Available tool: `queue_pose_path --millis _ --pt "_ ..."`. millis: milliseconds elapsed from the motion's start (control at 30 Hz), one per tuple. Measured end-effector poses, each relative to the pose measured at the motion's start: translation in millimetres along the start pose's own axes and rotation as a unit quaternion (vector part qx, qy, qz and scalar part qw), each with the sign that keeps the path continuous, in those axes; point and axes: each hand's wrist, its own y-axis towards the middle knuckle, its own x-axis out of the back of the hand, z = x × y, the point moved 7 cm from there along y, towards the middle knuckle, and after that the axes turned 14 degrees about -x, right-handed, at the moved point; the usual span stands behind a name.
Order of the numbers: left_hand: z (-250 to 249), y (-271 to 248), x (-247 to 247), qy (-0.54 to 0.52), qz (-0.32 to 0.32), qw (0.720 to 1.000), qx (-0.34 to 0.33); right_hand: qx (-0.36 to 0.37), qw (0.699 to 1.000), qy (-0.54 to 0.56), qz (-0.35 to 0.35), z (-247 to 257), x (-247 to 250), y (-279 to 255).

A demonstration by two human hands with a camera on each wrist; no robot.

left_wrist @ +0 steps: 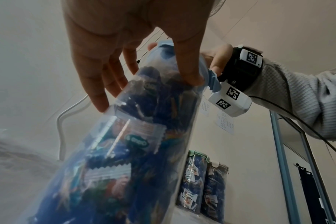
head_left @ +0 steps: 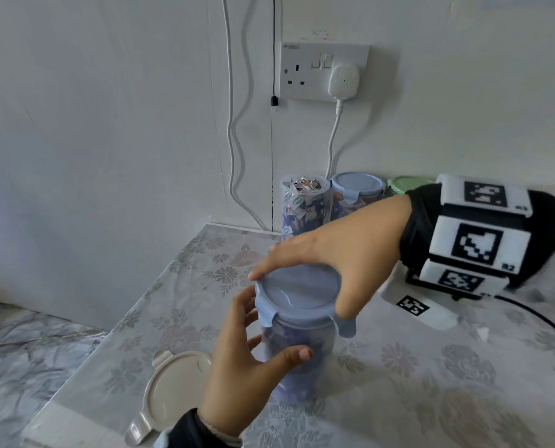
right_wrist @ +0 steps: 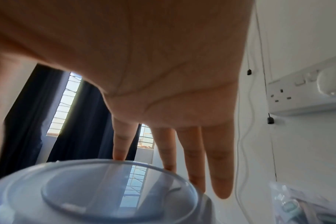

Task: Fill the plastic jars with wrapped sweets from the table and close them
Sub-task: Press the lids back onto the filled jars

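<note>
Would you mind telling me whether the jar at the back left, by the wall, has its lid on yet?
No, it is open: the back-left jar has no lid, and wrapped sweets heap above its rim.

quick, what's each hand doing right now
Left hand: curled round the jar, holding it.
Right hand: spread on the blue lid, fingers straight, pressing it.

Soft daylight, blur, wide-angle warping

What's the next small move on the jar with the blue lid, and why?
Probably snap down a lid flap. The blue lid already sits on the jar, the left hand grips the jar's body, and the right hand spans the lid, thumb at the front flap, which seems to flare out unlatched.
</note>
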Motion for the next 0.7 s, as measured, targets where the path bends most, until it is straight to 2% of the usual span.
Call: queue_pose_path --millis 167,500,600,700 --pt "3 -1 0 0.001 -0.001 1.0 -0.001 0.006 0.998 -0.049 -0.045 0 -6 5" --pt "6 -2 1 0.011 -0.004 1.0 -0.002 0.043 0.986 -0.057 -0.153 2 -7 0" --pt "2 -1 2 0.014 -0.002 1.0 -0.009 0.073 0.978 0.046 -0.191 -12 -13 -3" --pt "-3 0 2 0.006 0.001 1.0 -0.011 0.093 0.947 0.208 -0.225 -33 -32 -4"
